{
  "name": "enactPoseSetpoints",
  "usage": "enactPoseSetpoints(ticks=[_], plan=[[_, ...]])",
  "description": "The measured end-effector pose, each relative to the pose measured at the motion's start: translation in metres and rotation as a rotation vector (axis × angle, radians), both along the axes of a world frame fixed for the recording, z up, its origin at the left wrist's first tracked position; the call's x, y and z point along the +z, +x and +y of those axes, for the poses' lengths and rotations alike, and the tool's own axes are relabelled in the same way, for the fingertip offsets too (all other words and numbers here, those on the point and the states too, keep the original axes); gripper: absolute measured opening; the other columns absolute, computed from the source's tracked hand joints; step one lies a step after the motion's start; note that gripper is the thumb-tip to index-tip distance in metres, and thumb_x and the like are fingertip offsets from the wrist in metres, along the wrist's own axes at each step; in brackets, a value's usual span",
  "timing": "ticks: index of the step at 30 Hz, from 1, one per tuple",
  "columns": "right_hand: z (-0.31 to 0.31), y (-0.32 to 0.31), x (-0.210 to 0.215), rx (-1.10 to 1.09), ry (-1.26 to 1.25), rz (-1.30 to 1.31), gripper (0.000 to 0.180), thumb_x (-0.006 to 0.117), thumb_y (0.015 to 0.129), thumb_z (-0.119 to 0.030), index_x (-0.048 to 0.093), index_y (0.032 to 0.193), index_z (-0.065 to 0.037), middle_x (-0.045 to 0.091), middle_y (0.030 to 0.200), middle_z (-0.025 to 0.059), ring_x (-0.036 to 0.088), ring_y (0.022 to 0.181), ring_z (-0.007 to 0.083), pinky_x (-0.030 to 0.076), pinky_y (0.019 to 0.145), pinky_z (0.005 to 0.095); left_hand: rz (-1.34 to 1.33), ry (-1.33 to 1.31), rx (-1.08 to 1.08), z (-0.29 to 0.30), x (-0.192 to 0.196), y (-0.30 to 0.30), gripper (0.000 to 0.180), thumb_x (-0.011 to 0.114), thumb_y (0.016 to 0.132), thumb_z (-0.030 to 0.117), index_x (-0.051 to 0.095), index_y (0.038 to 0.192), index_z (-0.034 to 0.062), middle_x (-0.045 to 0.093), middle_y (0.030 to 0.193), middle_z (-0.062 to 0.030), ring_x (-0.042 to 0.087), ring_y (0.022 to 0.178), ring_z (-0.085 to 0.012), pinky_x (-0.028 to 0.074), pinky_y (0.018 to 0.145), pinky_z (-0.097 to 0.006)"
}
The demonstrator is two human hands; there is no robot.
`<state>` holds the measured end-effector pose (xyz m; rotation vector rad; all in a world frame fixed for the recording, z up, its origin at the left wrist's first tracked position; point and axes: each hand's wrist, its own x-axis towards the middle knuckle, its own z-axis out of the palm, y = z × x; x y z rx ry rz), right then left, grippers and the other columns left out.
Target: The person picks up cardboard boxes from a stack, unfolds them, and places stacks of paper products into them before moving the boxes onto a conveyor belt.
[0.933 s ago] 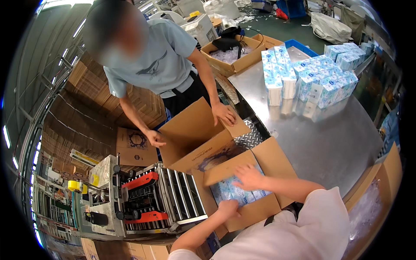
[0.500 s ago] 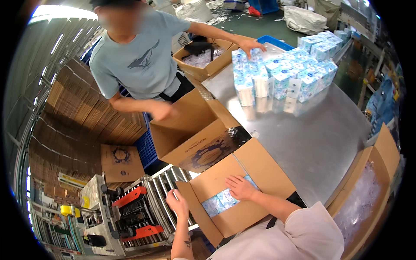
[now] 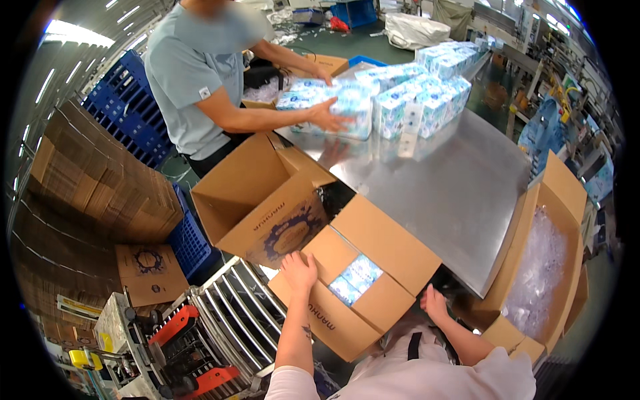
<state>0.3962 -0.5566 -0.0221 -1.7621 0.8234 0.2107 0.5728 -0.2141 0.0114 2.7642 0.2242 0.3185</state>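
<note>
In front of me stands a cardboard box (image 3: 363, 293), its flaps folded inward around a gap. Through the gap show blue-and-white printed packs (image 3: 357, 279). My left hand (image 3: 299, 272) lies flat on the box's left flap, fingers stretched out. Just off the box's right corner is my right hand (image 3: 435, 305), its fingers loosely bent and apart, with nothing seen in them. Beyond my box an unfilled-looking open carton (image 3: 260, 213) stands with its flaps up. Across the table a co-worker's hands (image 3: 328, 115) hold a bundle of blue-and-white packs (image 3: 310, 93).
More packs (image 3: 423, 100) stand in rows on the metal table (image 3: 427, 193). To my right is a carton (image 3: 580, 233) of clear plastic bags (image 3: 537, 267). A roller conveyor (image 3: 243, 300) runs at left, near stacked flat cardboard (image 3: 100, 180) and blue pallets (image 3: 130, 110).
My left hand has come onto the box's left flap, and my right hand has left the packs for the box's right corner. Flaps have folded further inward. The co-worker now grips packs with both hands.
</note>
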Motion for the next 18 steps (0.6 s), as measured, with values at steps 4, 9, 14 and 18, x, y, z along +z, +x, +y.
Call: enactPoseSetpoints(ticks=[4,9,14,18], plan=[[0.039,0.056,-0.022,-0.308,0.254,-0.315,0.043,0.04,0.094,-0.033,0.041,0.12,0.001,0.049,0.116,0.0105,0.046,0.107,0.0214,0.035,0.091,0.0327,0.015,-0.052,0.073,0.029,0.01,-0.053,0.037,0.058,0.078,0.035,0.055,0.088,-0.0003,0.054,0.088,-0.0166,0.049,0.087,-0.0333,0.038,0.079,-0.044],[0.083,0.142,0.013,-0.06,0.523,-0.359,0.041,0.041,0.094,-0.035,0.051,0.111,0.001,0.057,0.105,0.0075,0.052,0.098,0.015,0.04,0.083,0.0293,0.207,-0.329,0.583,0.061,0.024,-0.177,0.04,0.05,0.086,0.034,0.052,0.074,-0.004,0.053,0.073,-0.0198,0.051,0.073,-0.0355,0.04,0.068,-0.042],[0.126,0.152,0.11,0.494,0.619,-0.48,0.059,0.033,0.094,-0.043,0.064,0.076,0.004,0.064,0.078,0.0118,0.06,0.076,0.0182,0.043,0.074,0.0294,-0.322,-0.772,0.9,0.08,-0.027,-0.236,0.042,0.034,0.094,0.036,0.05,0.085,-0.0018,0.053,0.075,-0.0126,0.051,0.072,-0.0226,0.041,0.069,-0.035],[0.087,0.067,0.08,1.335,-0.385,-0.593,0.028,0.044,0.09,-0.023,0.061,0.106,-0.008,0.059,0.112,0.0087,0.052,0.111,0.0237,0.025,0.103,0.0475,-0.153,-0.668,0.689,0.077,-0.001,-0.226,0.039,0.043,0.09,0.038,0.053,0.09,0.0007,0.06,0.073,-0.0153,0.058,0.067,-0.0309,0.045,0.065,-0.04]])
